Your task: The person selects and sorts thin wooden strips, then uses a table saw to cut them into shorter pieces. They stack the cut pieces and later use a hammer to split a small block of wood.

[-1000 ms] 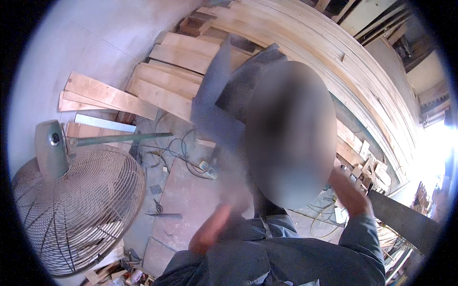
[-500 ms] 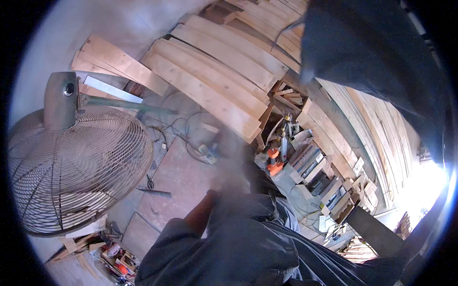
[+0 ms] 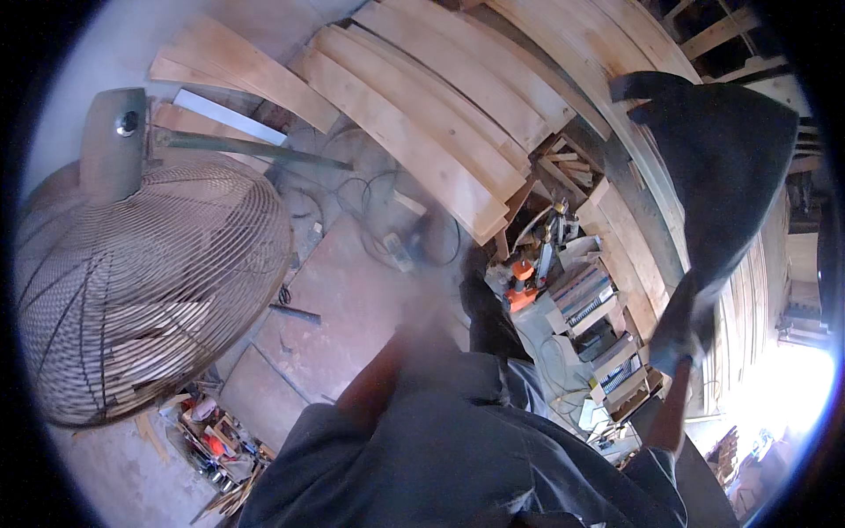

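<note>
I see no labels, signs or screens around me. A few small colourful packages (image 3: 209, 437) lie on the floor by the fan's base.

A dark cloth (image 3: 722, 167) is held up high on the right by the right hand (image 3: 685, 330), which is closed around its lower end. The left hand (image 3: 422, 308) is seen only as a blur in the middle, above a dark grey sleeve (image 3: 458, 440), so its grip cannot be told. A big round wire fan (image 3: 141, 290) is seen on the left. Long wooden boards (image 3: 422, 114) are laid side by side at the top. Small tools and boxes (image 3: 581, 308) are piled between the hands. Thin cables (image 3: 352, 194) are spread on the floor.
</note>
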A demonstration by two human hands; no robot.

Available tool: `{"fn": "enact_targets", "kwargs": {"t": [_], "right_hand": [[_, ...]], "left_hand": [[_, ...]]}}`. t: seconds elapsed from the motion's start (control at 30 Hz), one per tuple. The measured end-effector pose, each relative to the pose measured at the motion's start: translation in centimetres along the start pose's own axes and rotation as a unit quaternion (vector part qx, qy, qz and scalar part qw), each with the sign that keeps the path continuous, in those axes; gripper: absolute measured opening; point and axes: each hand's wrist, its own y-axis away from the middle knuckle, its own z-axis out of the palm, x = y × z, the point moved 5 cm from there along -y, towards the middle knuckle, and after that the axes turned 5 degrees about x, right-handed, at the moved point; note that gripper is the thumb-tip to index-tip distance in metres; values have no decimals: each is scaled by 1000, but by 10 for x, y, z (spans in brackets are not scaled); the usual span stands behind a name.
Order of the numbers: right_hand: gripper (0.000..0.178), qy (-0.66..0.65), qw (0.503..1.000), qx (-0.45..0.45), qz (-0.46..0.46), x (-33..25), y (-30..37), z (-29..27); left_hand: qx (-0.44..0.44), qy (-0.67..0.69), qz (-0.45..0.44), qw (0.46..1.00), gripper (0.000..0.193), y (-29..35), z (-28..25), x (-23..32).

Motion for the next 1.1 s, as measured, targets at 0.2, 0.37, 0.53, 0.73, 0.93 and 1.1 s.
{"fn": "enact_targets", "kwargs": {"t": [0.2, 0.37, 0.53, 0.73, 0.93, 1.1], "right_hand": [[59, -86, 939, -67, 325, 65, 126, 267], [41, 147, 964, -216, 53, 129, 47, 385], [31, 58, 961, -202, 182, 82, 28, 502], [34, 123, 983, -135, 6, -76, -27, 488], [50, 251, 846, -237, -407, -192, 25, 547], [51, 309, 857, -313, -267, -206, 119, 615]], "left_hand": [[-58, -249, -51, 965, 50, 7, 13, 26], [-14, -82, -170, 982, 53, -18, 25, -102], [46, 86, -221, 970, 42, -98, 50, -102], [41, 209, -294, 932, 42, -220, 79, -126], [20, 37, -228, 973, 37, -287, 104, -68], [-104, -339, -8, 935, 32, -322, 126, -19]]}}
